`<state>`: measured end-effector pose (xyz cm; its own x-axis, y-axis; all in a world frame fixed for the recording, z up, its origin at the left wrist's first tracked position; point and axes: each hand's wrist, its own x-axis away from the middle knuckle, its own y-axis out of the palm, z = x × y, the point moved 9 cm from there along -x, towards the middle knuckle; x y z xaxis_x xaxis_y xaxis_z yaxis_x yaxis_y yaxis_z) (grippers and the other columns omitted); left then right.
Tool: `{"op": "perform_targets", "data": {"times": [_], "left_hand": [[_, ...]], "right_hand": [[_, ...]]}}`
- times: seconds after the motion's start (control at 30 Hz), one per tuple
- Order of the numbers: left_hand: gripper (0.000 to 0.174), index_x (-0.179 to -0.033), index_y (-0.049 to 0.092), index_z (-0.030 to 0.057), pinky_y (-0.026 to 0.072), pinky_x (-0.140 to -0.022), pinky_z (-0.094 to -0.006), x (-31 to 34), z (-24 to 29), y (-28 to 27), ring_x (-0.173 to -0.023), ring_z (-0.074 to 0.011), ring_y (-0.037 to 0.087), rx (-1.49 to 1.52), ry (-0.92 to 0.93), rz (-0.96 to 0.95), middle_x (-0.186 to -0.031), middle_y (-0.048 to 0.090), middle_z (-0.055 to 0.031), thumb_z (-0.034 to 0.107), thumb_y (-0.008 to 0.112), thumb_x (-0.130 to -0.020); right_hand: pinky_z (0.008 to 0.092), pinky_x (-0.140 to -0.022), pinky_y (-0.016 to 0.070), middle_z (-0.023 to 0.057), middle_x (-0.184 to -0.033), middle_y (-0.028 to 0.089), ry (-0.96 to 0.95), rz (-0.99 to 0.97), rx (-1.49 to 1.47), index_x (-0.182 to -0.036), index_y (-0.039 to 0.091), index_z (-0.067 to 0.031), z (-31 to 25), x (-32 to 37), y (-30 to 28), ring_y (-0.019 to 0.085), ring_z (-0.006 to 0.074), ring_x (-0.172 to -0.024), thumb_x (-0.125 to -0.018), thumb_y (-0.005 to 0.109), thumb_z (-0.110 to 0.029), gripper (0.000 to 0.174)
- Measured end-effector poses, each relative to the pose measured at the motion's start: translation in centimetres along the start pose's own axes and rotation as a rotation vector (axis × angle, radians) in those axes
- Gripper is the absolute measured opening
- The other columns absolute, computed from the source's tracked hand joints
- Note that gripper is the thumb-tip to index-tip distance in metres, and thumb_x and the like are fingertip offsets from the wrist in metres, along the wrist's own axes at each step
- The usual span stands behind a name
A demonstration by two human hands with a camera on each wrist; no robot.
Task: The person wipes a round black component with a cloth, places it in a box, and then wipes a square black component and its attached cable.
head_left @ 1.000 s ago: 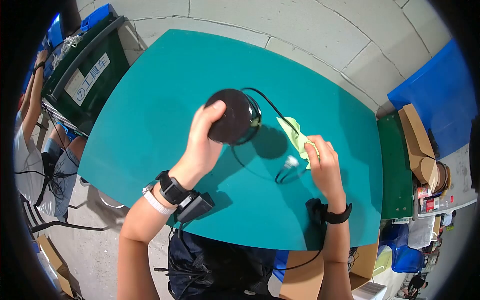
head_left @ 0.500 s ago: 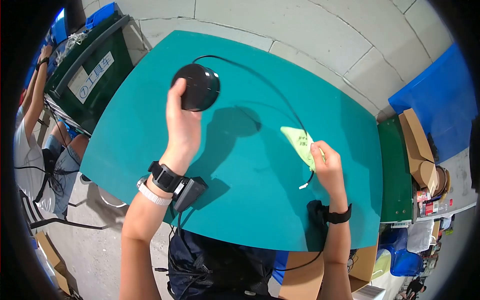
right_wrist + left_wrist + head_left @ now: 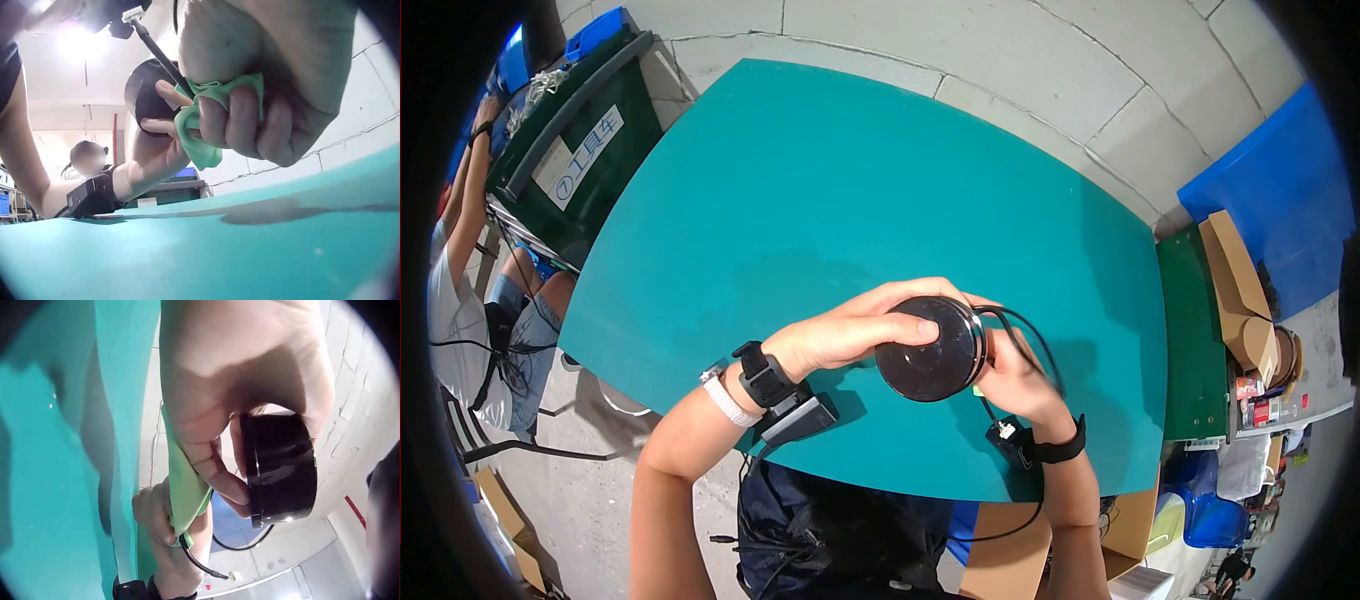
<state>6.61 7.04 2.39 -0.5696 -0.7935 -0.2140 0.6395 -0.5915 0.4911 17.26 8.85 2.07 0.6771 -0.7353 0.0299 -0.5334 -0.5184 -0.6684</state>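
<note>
Glossy and black, a short round cylinder (image 3: 930,367) is gripped by my left hand (image 3: 840,338), its thumb across the flat face and its fingers behind. A thin black cable (image 3: 1048,352) loops from the cylinder's side to my right hand (image 3: 1022,382), close beside it. That hand pinches a light green cloth (image 3: 182,487), folded around the cable. In the right wrist view the curled fingers (image 3: 240,122) press the cloth over it. The cable's free end, with a small white connector (image 3: 1006,431), sticks out below the right hand. Both hands are above the table.
A teal table (image 3: 800,180) spreads beneath the hands, against a white block wall (image 3: 1000,60). At the left stand a green tool cart (image 3: 570,150) and a seated person. Cardboard boxes (image 3: 1235,300) and a blue panel (image 3: 1270,200) are at the right.
My left hand first carried the cylinder up and left, stretching out the cable, then brought it back down right beside my right hand. The cable now loops; the right hand keeps the cloth.
</note>
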Motion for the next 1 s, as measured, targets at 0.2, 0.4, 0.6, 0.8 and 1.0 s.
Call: {"op": "perform_targets", "data": {"times": [0.2,0.4,0.6,0.8,1.0], "left_hand": [[0.044,-0.122,0.052,0.0004,0.0489,-0.087,-0.0283,0.8,1.2,-2.3,-0.099,-0.0129,0.059,-0.017,0.032,0.203,-0.109,0.061,-0.0078,0.031,0.057,-0.091],[0.037,-0.119,0.053,0.0018,0.0466,-0.089,-0.0287,1.6,2.1,-5.2,-0.101,-0.0119,0.059,0.038,0.157,0.534,-0.111,0.061,-0.0058,0.029,0.053,-0.095],[0.035,-0.120,0.052,0.0054,0.0428,-0.093,-0.0302,2.1,2.5,-6.6,-0.106,-0.0110,0.055,0.018,0.201,0.626,-0.114,0.059,-0.0033,0.031,0.052,-0.096],[0.041,-0.124,0.050,0.0060,0.0419,-0.095,-0.0309,1.5,1.5,-6.2,-0.107,-0.0117,0.054,-0.010,0.136,0.580,-0.117,0.058,-0.0036,0.035,0.053,-0.095],[0.049,-0.129,0.046,0.0000,0.0442,-0.094,-0.0285,1.0,-0.3,-4.5,-0.110,-0.0136,0.054,0.055,0.004,0.449,-0.121,0.057,-0.0076,0.034,0.057,-0.095]], "right_hand": [[0.0237,-0.059,0.0443,0.0058,-0.088,0.062,0.071,-0.062,-0.539,-0.112,0.055,-0.0011,0.0,-0.3,0.3,0.057,0.0090,-0.070,-0.099,0.049,-0.017,0.021],[0.0230,-0.065,0.0442,0.0096,-0.090,0.063,0.098,0.006,-0.785,-0.126,0.045,-0.0032,0.8,-0.1,-1.3,0.054,0.0098,-0.074,-0.098,0.046,-0.011,0.029],[0.0257,-0.069,0.0460,0.0139,-0.102,0.061,-0.062,0.089,-0.898,-0.134,0.037,0.0015,-0.2,0.4,-4.0,0.054,0.0132,-0.078,-0.095,0.048,-0.009,0.042],[0.0267,-0.070,0.0494,0.0128,-0.118,0.047,-0.121,0.246,-0.767,-0.135,0.032,0.0015,-0.6,0.0,-4.2,0.057,0.0144,-0.084,-0.089,0.057,-0.001,0.052],[0.0233,-0.066,0.0500,0.0108,-0.111,0.052,-0.246,0.571,-0.214,-0.115,0.044,0.0009,-0.1,0.4,-5.9,0.061,0.0147,-0.090,-0.085,0.064,0.004,0.036]]}}
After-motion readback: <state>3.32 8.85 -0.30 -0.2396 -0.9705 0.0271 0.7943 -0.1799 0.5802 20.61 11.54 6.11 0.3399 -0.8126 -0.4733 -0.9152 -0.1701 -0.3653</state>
